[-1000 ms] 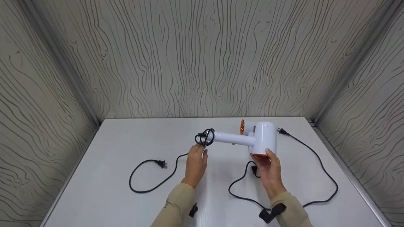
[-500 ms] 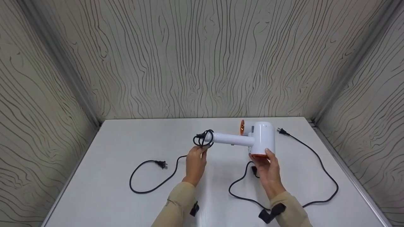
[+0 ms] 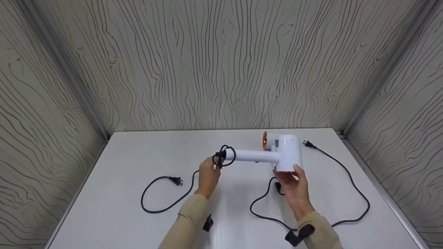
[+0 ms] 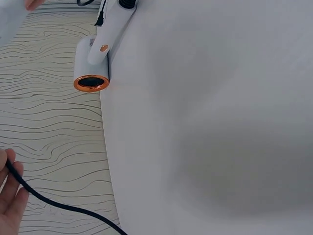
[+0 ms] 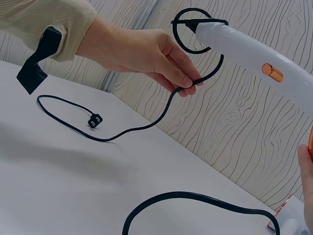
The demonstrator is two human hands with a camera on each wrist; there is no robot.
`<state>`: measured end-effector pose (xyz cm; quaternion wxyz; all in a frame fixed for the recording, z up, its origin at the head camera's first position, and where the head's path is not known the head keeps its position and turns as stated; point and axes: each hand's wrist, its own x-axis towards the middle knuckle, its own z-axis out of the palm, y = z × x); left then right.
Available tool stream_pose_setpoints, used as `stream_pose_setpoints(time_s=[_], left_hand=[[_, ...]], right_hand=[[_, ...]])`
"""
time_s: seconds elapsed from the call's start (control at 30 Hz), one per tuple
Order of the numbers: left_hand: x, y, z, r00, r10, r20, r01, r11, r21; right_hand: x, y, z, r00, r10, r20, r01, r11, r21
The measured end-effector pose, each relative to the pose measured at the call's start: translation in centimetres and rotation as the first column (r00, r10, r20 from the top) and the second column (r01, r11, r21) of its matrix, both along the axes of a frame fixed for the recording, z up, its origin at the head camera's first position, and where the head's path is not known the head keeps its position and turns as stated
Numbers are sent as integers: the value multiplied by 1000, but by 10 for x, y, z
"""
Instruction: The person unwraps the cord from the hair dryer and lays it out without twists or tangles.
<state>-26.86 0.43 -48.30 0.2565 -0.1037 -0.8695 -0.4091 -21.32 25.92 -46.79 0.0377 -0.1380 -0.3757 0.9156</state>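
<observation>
My right hand [image 3: 297, 192] holds a white hair dryer [image 3: 290, 152] by the orange-rimmed end of its head, above the table. The dryer's handle points left, and an orange button [image 5: 272, 72] shows on it in the right wrist view. Black cord loops [image 3: 232, 157] hang around the handle's end. My left hand [image 3: 208, 176] pinches the black cord [image 5: 166, 105] between thumb and fingers, just below those loops. From there the cord runs down to the table and ends in a two-pin plug [image 3: 177, 180].
A second white hair dryer [image 4: 83, 61] with an orange rim lies on the white table [image 3: 138, 148] behind the held one. Another black cord [image 3: 368, 207] curves across the right side, passing under my right wrist, to a plug [image 3: 309, 143]. Patterned walls [image 3: 221, 69] enclose the table.
My left hand has moved slightly left and down with the cord. The loops around the handle's end have shifted and look looser. The handle's end has dipped a little; my right hand barely moved.
</observation>
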Motion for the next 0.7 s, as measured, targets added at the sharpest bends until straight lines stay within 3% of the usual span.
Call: stream_pose_setpoints(time_s=[0.2,0.47,0.7], left_hand=[[-4,-6,3,1000,20,-1,-20,999,35],[-4,-16,6,999,-29,-15,30,996,79],[-8,-22,4,999,-24,-30,27,995,96]], right_hand=[[0,5,-1,1000,13,-9,-13,1000,-22],[1,7,-4,1000,8,-10,-8,1000,-21],[1,11,-6,1000,8,-3,-7,1000,17]])
